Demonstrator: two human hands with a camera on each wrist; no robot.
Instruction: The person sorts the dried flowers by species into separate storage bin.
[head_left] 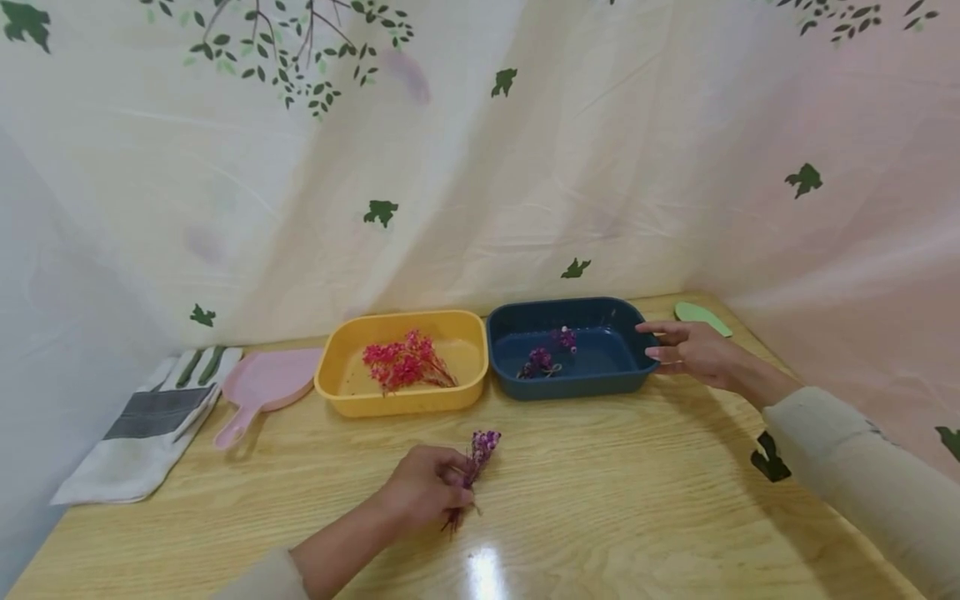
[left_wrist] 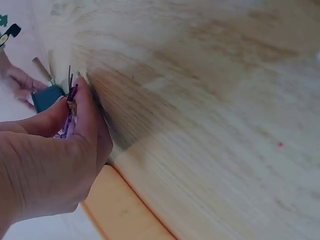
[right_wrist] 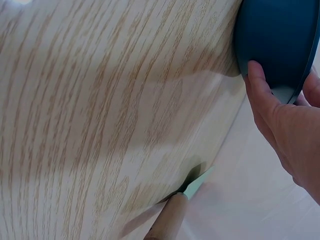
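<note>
My left hand [head_left: 429, 492] pinches a small bunch of purple dried flowers [head_left: 483, 447] above the table, its blooms pointing up and away and its thin stems hanging below the fingers. The left wrist view shows the stems [left_wrist: 71, 95] between thumb and fingers. At the right end of a dark blue tray [head_left: 577, 387], my right hand [head_left: 701, 354] grips the wall, with fingertips at the rim and others against the outside. Inside that tray lie purple dried flower sprigs [head_left: 538, 362]. To its left, a yellow tray [head_left: 408, 406] holds a bunch of pink-red dried flowers [head_left: 405, 360].
A pink pan-shaped board [head_left: 273, 379] lies left of the yellow tray, beside a folded white and grey cloth [head_left: 153, 425]. A light green spatula [head_left: 701, 317] with a wooden handle [right_wrist: 167, 217] lies at the right. A printed curtain [head_left: 450, 167] hangs behind the table.
</note>
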